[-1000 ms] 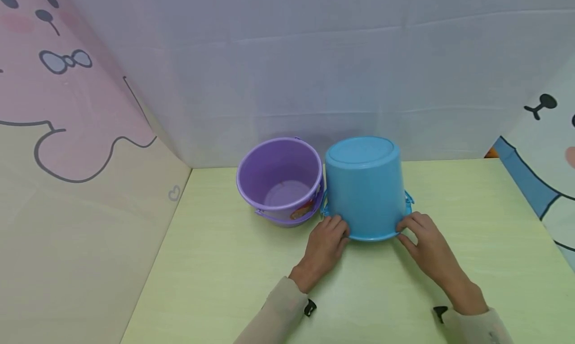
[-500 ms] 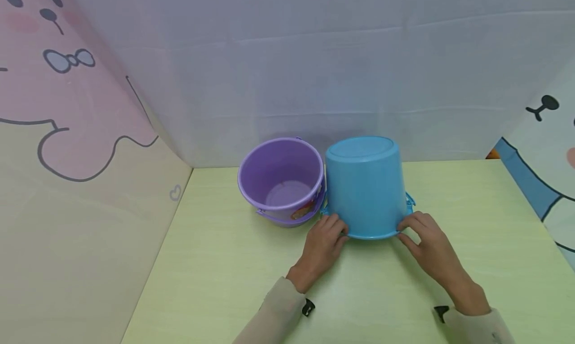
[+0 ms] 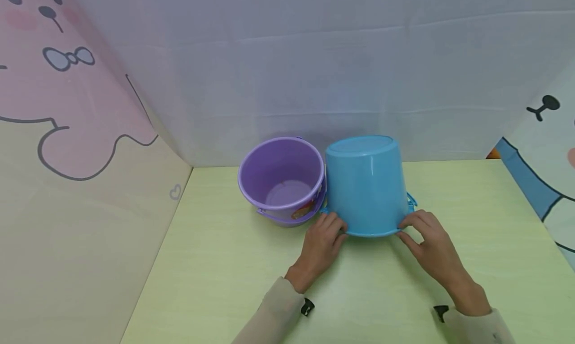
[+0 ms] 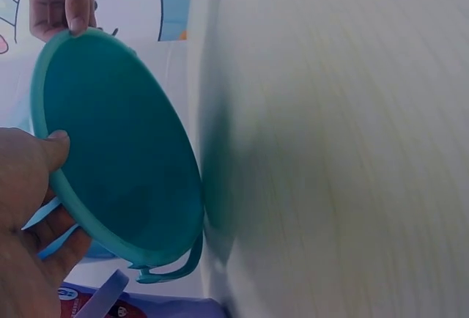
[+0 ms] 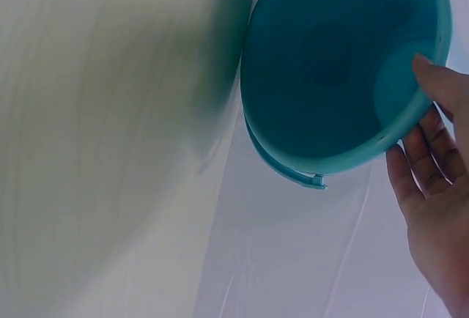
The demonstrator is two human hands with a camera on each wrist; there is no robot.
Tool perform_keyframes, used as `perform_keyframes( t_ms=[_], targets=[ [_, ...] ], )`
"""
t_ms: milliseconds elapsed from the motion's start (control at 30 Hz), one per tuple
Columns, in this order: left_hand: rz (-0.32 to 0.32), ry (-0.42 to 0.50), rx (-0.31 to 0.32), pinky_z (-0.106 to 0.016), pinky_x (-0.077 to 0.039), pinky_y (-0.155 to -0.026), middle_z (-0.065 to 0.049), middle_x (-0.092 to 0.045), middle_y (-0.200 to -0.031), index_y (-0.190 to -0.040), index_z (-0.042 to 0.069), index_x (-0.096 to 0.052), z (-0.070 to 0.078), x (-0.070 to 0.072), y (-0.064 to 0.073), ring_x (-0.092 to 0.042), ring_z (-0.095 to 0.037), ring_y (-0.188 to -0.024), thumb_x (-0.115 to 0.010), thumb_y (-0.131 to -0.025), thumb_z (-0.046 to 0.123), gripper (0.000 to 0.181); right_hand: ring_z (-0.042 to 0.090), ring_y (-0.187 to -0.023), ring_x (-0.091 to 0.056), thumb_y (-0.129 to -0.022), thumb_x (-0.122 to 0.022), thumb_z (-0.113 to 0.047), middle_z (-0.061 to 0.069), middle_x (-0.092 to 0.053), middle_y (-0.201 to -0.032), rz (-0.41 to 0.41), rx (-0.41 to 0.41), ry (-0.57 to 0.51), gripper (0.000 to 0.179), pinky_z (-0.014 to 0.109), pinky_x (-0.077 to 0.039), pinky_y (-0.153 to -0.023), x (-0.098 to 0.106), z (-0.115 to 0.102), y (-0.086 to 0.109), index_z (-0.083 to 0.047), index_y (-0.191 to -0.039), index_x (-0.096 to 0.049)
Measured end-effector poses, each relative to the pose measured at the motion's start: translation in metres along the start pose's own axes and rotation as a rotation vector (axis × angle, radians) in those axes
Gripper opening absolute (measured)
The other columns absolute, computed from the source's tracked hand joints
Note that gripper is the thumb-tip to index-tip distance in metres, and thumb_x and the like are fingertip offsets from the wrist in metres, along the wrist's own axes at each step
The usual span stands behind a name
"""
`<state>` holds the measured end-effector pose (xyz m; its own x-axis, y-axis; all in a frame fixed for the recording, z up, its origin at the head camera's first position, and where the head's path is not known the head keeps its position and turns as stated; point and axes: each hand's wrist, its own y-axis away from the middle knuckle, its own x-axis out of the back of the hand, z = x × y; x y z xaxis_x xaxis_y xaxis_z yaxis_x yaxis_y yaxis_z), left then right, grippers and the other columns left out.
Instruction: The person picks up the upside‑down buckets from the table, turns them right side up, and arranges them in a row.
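A blue bucket [image 3: 365,184] is upside down in the head view, its base facing up and its near rim tilted off the table. My left hand [image 3: 322,241] pinches the rim on the left, thumb inside and fingers outside, as the left wrist view of the bucket's hollow [image 4: 117,149] shows. On the right, my right hand [image 3: 433,246] pinches the same rim between thumb and fingers. Nothing shows inside the bucket in the right wrist view. A purple bucket [image 3: 280,174] stands upright just left of the blue one, its handle hanging down at the front.
The pale green table [image 3: 215,274] ends at a white cloth wall [image 3: 287,74] behind the buckets. A side panel [image 3: 81,134] with a cartoon drawing borders the left, and another cartoon panel [image 3: 539,184] borders the right.
The blue bucket's near rim has risen slightly and the base has tipped a little backward, with both hands still gripping it. The purple bucket has stayed in place.
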<state>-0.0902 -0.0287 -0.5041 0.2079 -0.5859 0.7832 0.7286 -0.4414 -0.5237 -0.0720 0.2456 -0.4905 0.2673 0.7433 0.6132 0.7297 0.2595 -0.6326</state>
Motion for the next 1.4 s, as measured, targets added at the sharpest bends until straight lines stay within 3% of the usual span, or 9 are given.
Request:
perform_keyframes(
  t_ms=[33,133,600,967,1400],
  targets=[
    [0.003,0.001,-0.001,-0.026,-0.053,-0.075,0.002,-0.061,-0.096,-0.097,0.015,-0.064,0.000,0.000,0.000,-0.058,-0.016,-0.090,-0.086,-0.087,0.013,0.024,0.022,-0.098,-0.054,-0.104,-0.052,-0.048,0.008,-0.065,-0.100,0.005,0.001,-0.002,0.049,0.011,-0.036,-0.096,0.000,0.000,0.000,-0.003,-0.097,-0.068],
    [0.009,0.004,-0.003,-0.026,-0.053,-0.073,0.002,-0.061,-0.096,-0.097,0.014,-0.064,0.000,0.001,0.000,-0.058,-0.017,-0.090,-0.086,-0.087,0.013,0.024,0.020,-0.098,-0.054,-0.105,-0.050,-0.052,0.008,-0.065,-0.099,0.016,0.001,-0.002,0.053,0.009,-0.036,-0.097,0.000,0.000,0.000,-0.002,-0.096,-0.068],
    [0.042,0.049,0.004,-0.028,-0.055,-0.076,0.001,-0.062,-0.097,-0.098,0.013,-0.065,0.000,0.006,-0.003,-0.060,-0.018,-0.093,-0.087,-0.086,0.008,0.025,0.013,-0.098,-0.052,-0.105,-0.052,-0.052,0.010,-0.065,-0.098,0.044,0.004,-0.007,0.055,0.005,-0.036,-0.097,0.002,-0.004,-0.004,0.000,-0.095,-0.068],
    [0.091,0.071,-0.001,-0.028,-0.054,-0.071,0.000,-0.063,-0.095,-0.098,0.012,-0.065,0.001,0.011,-0.007,-0.060,-0.018,-0.087,-0.086,-0.087,0.008,0.024,0.018,-0.096,-0.054,-0.107,-0.052,-0.054,0.009,-0.065,-0.096,0.079,0.027,-0.034,0.057,0.007,-0.037,-0.097,0.004,-0.005,-0.011,-0.002,-0.094,-0.069],
    [0.110,0.096,0.004,-0.027,-0.055,-0.075,-0.001,-0.063,-0.096,-0.098,0.011,-0.065,0.002,0.017,-0.012,-0.061,-0.019,-0.090,-0.085,-0.088,0.010,0.022,0.020,-0.094,-0.055,-0.107,-0.055,-0.052,0.010,-0.064,-0.094,0.094,0.035,-0.049,0.056,0.008,-0.037,-0.098,0.007,-0.010,-0.018,0.000,-0.093,-0.069]
  ],
)
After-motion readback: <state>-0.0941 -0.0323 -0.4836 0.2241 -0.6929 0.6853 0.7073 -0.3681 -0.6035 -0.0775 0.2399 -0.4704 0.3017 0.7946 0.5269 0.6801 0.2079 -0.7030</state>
